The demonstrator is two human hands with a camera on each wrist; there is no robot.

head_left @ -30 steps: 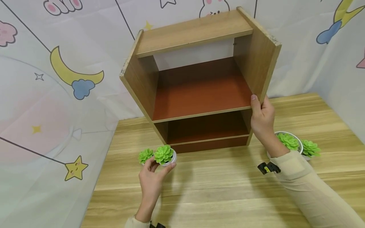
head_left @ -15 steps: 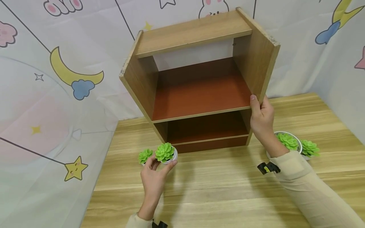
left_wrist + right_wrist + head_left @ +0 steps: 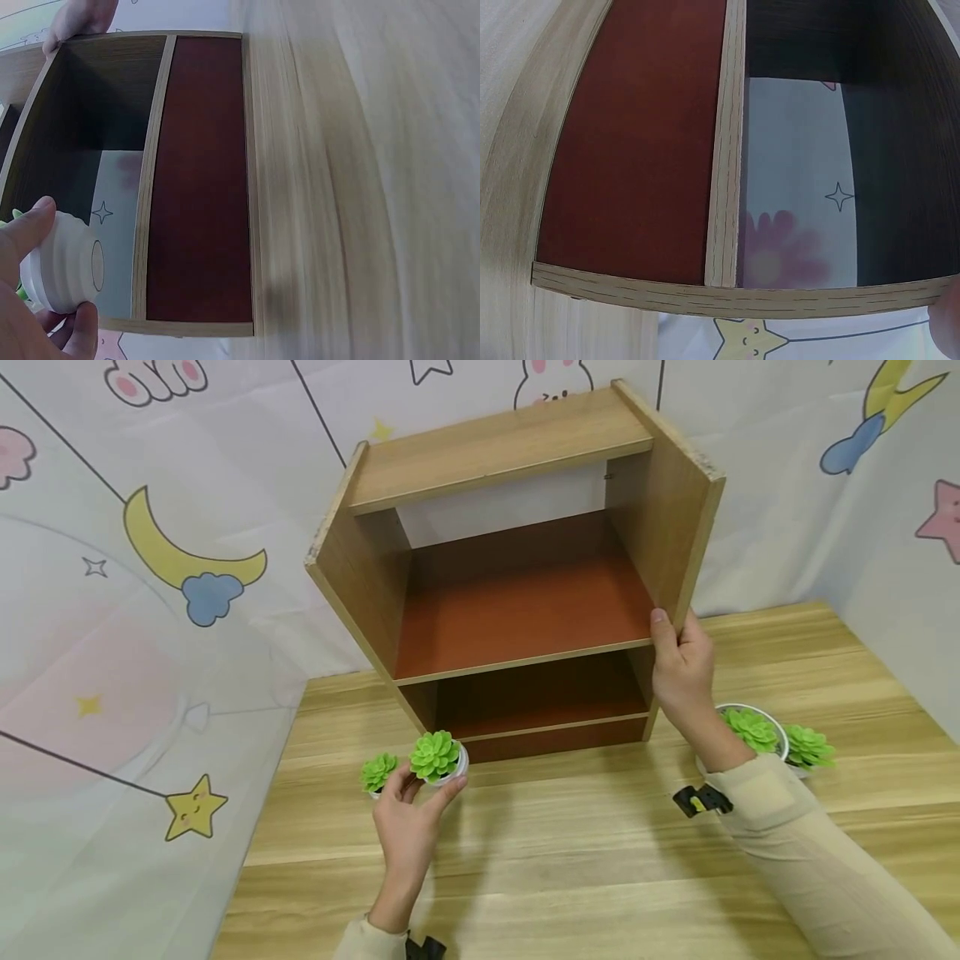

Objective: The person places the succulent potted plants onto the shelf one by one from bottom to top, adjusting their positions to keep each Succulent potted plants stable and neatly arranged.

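Observation:
My left hand (image 3: 407, 831) pinches a potted succulent (image 3: 435, 756) by its white ribbed pot, held above the table in front of the shelf's lower left corner. In the left wrist view the pot (image 3: 69, 262) is tipped, with its base facing the camera. My right hand (image 3: 684, 672) grips the right side panel of a wooden shelf unit (image 3: 517, 660), thumb on the inner side at middle-shelf height. The unit has an open back and reddish-brown boards. In the right wrist view only a bit of that hand (image 3: 946, 322) shows at the edge.
A second succulent (image 3: 378, 772) stands on the table left of the unit. To the right, a succulent in a white round container (image 3: 752, 731) and another succulent (image 3: 808, 747) sit partly behind my right forearm. A patterned cloth (image 3: 225, 693) hangs behind the wooden table (image 3: 570, 860).
My left hand has moved slightly up and to the right with the potted succulent, away from the one on the table. My right hand keeps its grip; the whole view shifts slightly left.

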